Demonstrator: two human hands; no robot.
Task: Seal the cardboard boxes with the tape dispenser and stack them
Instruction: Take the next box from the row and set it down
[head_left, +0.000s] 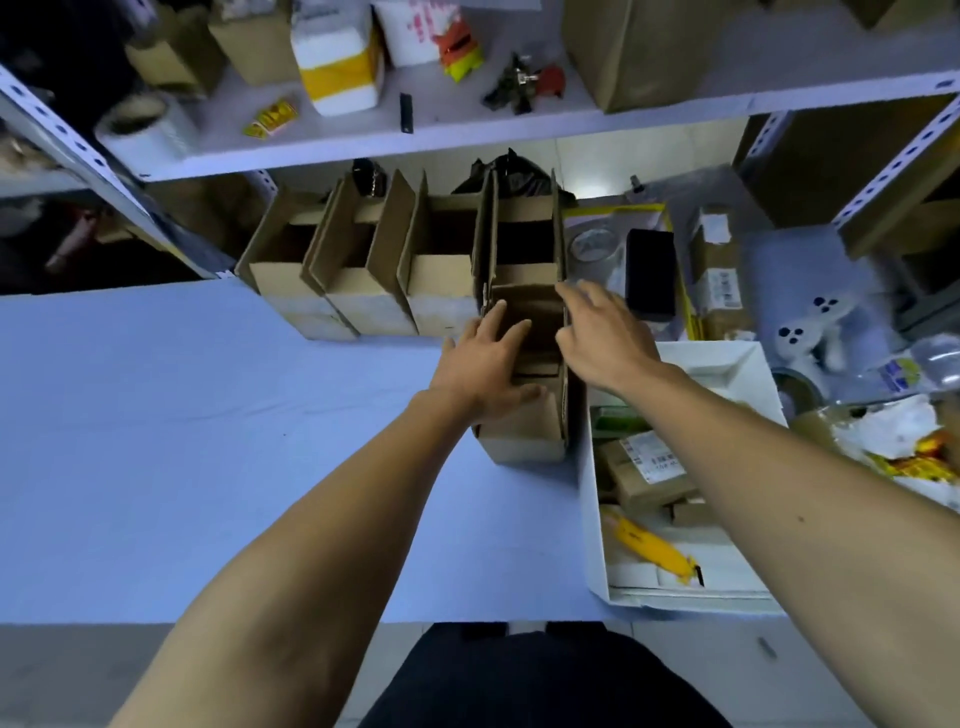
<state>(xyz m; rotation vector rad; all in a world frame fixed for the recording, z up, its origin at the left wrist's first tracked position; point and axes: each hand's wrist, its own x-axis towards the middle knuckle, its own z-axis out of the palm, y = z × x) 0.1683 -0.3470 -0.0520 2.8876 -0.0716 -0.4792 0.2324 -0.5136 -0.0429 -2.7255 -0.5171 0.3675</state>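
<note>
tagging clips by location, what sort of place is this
Probably a small packing or shipping room: open cardboard boxes lined up on the table, a metal shelf, labelled parcels in a tray.

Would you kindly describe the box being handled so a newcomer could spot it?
Start at the blue table and find the row of open brown cardboard boxes along its far edge. The handled box stands nearer, beside the white tray; it alone has both hands on its flaps.

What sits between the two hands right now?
In the head view, the open cardboard box sits between the left hand and the right hand.
</note>
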